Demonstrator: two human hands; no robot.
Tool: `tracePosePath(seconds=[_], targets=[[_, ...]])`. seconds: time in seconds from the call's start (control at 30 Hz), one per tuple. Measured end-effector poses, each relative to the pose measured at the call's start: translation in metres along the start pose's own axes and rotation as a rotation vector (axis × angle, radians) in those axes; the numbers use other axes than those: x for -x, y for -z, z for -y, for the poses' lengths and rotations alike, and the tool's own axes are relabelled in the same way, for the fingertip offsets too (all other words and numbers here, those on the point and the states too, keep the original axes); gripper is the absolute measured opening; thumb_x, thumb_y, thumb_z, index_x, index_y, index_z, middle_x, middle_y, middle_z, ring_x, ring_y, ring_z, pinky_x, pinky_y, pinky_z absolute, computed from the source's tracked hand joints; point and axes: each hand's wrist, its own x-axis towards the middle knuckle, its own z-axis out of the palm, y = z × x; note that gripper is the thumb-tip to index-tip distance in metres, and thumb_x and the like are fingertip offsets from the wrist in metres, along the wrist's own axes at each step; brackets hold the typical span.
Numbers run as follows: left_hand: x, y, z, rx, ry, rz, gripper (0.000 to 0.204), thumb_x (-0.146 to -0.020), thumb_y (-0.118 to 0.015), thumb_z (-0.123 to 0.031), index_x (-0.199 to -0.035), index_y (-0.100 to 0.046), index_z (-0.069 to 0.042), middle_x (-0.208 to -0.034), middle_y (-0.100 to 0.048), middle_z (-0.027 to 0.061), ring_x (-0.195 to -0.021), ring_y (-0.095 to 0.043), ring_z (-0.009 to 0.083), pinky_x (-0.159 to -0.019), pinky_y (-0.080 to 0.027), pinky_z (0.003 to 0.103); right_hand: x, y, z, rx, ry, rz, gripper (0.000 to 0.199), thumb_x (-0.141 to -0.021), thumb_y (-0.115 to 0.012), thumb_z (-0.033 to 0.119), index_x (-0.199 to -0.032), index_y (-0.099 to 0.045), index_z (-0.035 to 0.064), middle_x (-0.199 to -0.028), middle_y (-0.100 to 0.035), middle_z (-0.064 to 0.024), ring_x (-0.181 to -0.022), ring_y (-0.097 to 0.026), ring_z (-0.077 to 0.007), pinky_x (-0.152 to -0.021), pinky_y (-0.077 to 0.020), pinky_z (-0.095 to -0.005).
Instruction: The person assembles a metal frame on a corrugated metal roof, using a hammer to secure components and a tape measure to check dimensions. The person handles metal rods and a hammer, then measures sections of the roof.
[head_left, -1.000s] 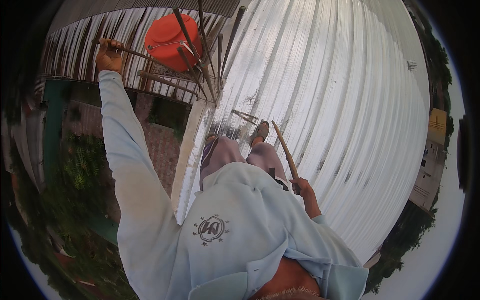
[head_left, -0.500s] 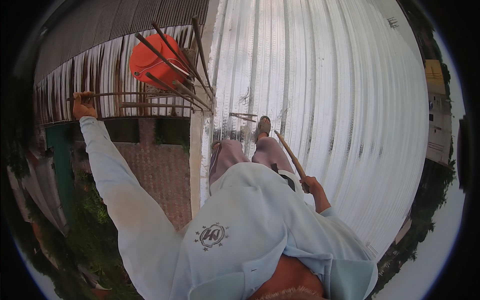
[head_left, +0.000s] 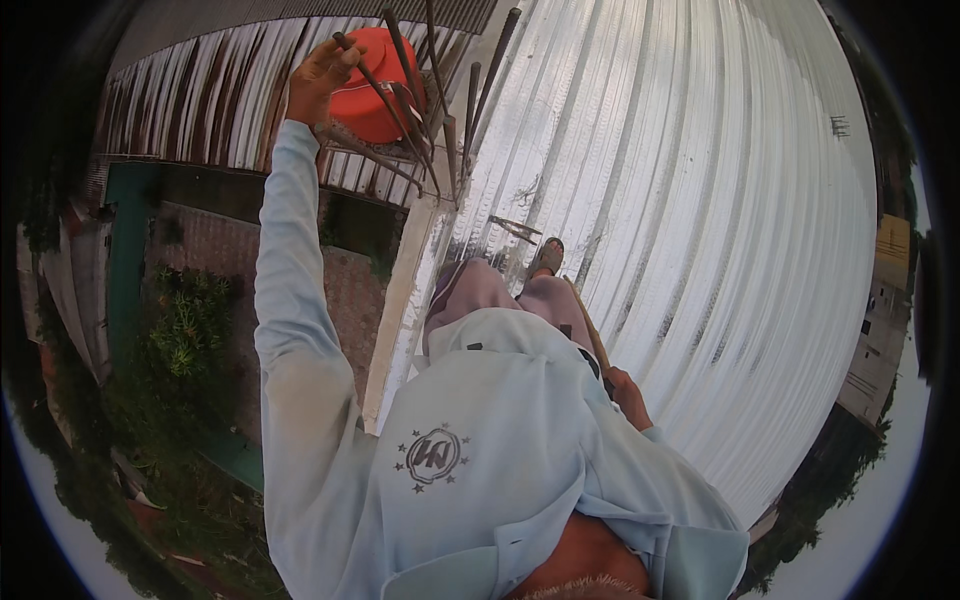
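My left hand (head_left: 318, 85) is raised at the upper left, its fingers closed round the top end of a steel rod (head_left: 385, 98). Several more rods (head_left: 472, 105) stick up beside it from the corner of a concrete ledge (head_left: 405, 285), leaning different ways. A red bucket-like container (head_left: 375, 100) sits behind the rods, partly hidden by them and my hand. Low at my right side, my right hand (head_left: 628, 398) grips a wooden stick (head_left: 588, 325) that points forward past my leg. Near my foot, a thin two-armed tool like pincers (head_left: 515, 230) lies on the metal roof (head_left: 690, 200).
I am standing on the ridged metal roof beside the ledge. Left of the ledge is a drop to a paved yard (head_left: 215, 235) with a leafy plant (head_left: 185, 330). A rusty corrugated roof (head_left: 190, 100) lies beyond it. Buildings (head_left: 880, 320) stand past the right edge.
My left hand has moved up and right, from a low rod reaching out left to a rod end over the red container. The view has turned. My right hand keeps the stick.
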Motion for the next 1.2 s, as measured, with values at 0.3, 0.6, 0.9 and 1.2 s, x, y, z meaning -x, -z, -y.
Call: tracePosePath(seconds=[0.3, 0.6, 0.9, 1.2], targets=[[0.053, -0.061, -0.044, 0.143, -0.230, -0.370, 0.071, -0.099, -0.038, -0.062, -0.143, -0.040, -0.006, -0.146, -0.044, 0.0170, -0.140, -0.034, 0.0287, -0.114, -0.020, 0.049, 0.026, -0.025, 0.075, 0.107, 0.059, 0.032, 0.021, -0.081, -0.073, 0.014, -0.073, -0.055, 0.0058, -0.059, -0.049, -0.0055, -0.043, -0.043, -0.0198, -0.042, -0.0317, -0.0368], [-0.008, -0.113, 0.016, 0.438, -0.057, -0.617, 0.077, -0.100, -0.037, -0.066, -0.144, -0.038, -0.003, -0.145, -0.045, 0.0154, -0.133, -0.044, 0.0225, -0.115, -0.026, 0.042, 0.004, -0.024, 0.118, 0.073, 0.004, 0.137, 0.022, -0.082, -0.075, 0.013, -0.078, -0.056, 0.0048, -0.061, -0.051, -0.0047, -0.046, -0.045, -0.0183, -0.043, -0.0353, -0.0351], [0.023, -0.061, 0.013, 0.309, 0.003, -0.548, 0.070, -0.099, -0.038, -0.066, -0.138, -0.037, -0.008, -0.144, -0.047, 0.0133, -0.139, -0.037, 0.0235, -0.116, -0.025, 0.043, 0.008, -0.011, 0.138, 0.186, 0.038, 0.000, 0.025, -0.083, -0.074, 0.011, -0.070, -0.053, 0.0059, -0.055, -0.047, -0.0066, -0.040, -0.042, -0.0187, -0.037, -0.0295, -0.0356], [0.032, -0.023, 0.008, 0.372, 0.146, -0.388, 0.048, -0.100, -0.053, -0.044, -0.129, -0.052, -0.005, -0.124, -0.066, 0.0150, -0.121, -0.058, 0.0257, -0.102, -0.040, 0.040, 0.029, -0.028, 0.089, 0.030, 0.046, 0.067, 0.024, -0.085, -0.072, 0.014, -0.074, -0.052, 0.0097, -0.057, -0.052, -0.0033, -0.043, -0.046, -0.0174, -0.038, -0.0344, -0.0329]])
